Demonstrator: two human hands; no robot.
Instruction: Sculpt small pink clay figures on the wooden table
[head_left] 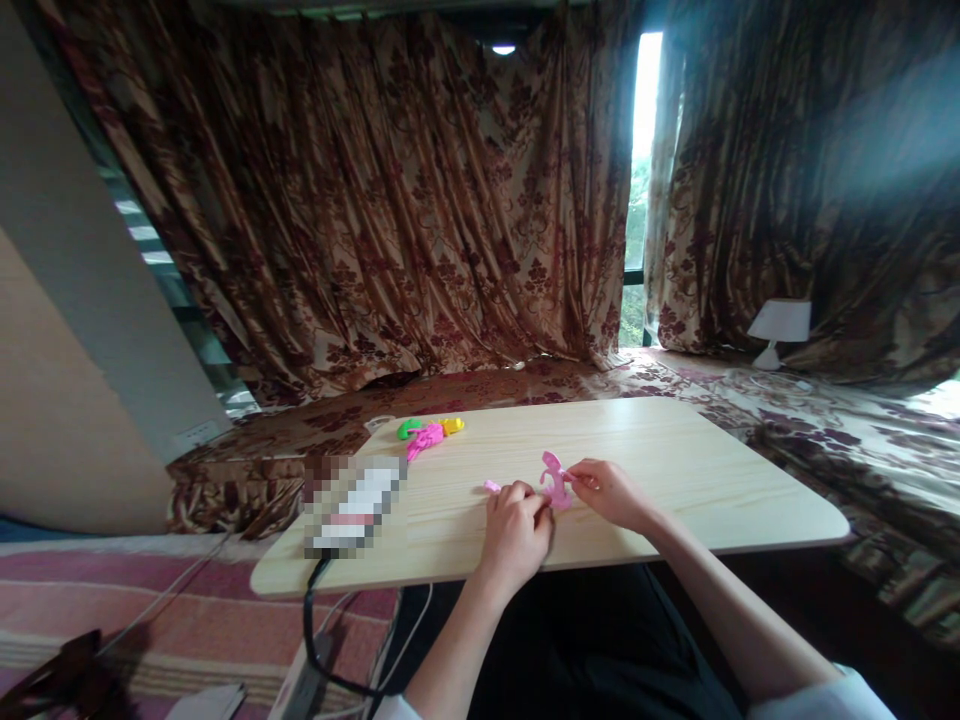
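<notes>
Both hands rest on a pale wooden table (675,450) and hold a long pink balloon (555,480), not blown up. My left hand (516,530) is closed in a loose fist on one end, which sticks out at its left. My right hand (611,492) pinches the other end, where the balloon loops upward between the two hands.
At the table's far left corner lie several loose balloons (429,432), green, pink and yellow. A blurred-out flat object (352,505) with a black cable (311,630) sits near the left edge. Patterned curtains hang behind; a small white lamp (778,330) stands at the right.
</notes>
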